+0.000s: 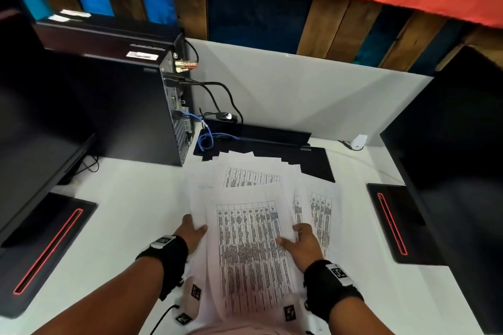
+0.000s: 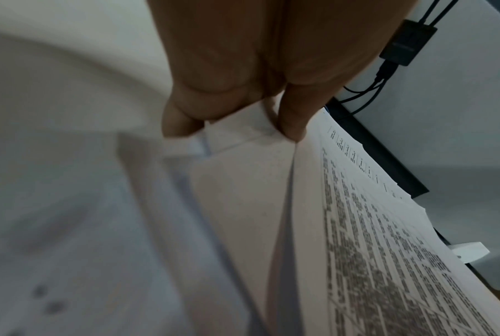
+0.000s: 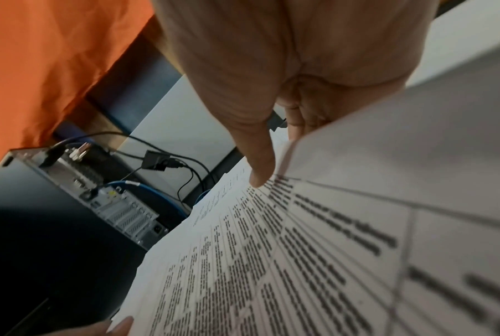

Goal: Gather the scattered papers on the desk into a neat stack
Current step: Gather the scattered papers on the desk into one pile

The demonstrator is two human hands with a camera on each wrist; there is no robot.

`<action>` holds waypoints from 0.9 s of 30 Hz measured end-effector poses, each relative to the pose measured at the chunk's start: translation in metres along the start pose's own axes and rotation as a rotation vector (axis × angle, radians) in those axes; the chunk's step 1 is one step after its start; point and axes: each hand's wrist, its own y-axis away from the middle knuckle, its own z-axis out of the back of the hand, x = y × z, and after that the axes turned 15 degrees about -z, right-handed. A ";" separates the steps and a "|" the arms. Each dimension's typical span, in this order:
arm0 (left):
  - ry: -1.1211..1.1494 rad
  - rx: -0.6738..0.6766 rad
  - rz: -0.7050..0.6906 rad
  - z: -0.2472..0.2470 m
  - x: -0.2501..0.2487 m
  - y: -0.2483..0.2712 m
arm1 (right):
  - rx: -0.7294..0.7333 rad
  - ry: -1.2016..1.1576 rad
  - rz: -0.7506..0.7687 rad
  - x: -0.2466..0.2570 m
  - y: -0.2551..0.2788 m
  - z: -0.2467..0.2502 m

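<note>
Now both hands grip the papers point(image 1: 250, 247) at desk point(image 1: 130, 215) centre: left hand point(image 1: 192, 234) pinching the nine o'clock edge, right hand point(image 1: 302, 242) fingers point(image 3: 261, 168) curled at three o'clock

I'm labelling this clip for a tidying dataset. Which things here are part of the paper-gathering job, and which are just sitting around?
Part of the job:
- papers, fanned and overlapping
- left hand, gripping their left edge
- right hand, thumb on top of their right edge

Just lying about:
- computer tower
- blue cable
- black mat
- monitor bases
</note>
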 end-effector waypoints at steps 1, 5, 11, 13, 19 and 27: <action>-0.012 0.006 -0.004 0.000 -0.001 0.001 | -0.001 -0.010 -0.009 0.000 0.001 0.000; -0.032 0.016 -0.007 0.000 -0.003 0.004 | 0.037 0.091 -0.038 -0.002 -0.001 0.001; -0.022 0.023 -0.004 0.001 -0.004 0.004 | -0.093 0.017 -0.042 0.013 -0.003 0.010; -0.028 0.030 0.005 0.001 -0.006 0.004 | -0.110 0.047 -0.051 0.021 -0.006 0.009; -0.043 -0.066 0.030 -0.006 -0.006 0.005 | -0.123 0.039 -0.064 0.024 -0.026 -0.008; -0.090 -0.179 0.031 -0.022 -0.008 -0.003 | -0.158 0.454 0.013 0.012 -0.031 -0.001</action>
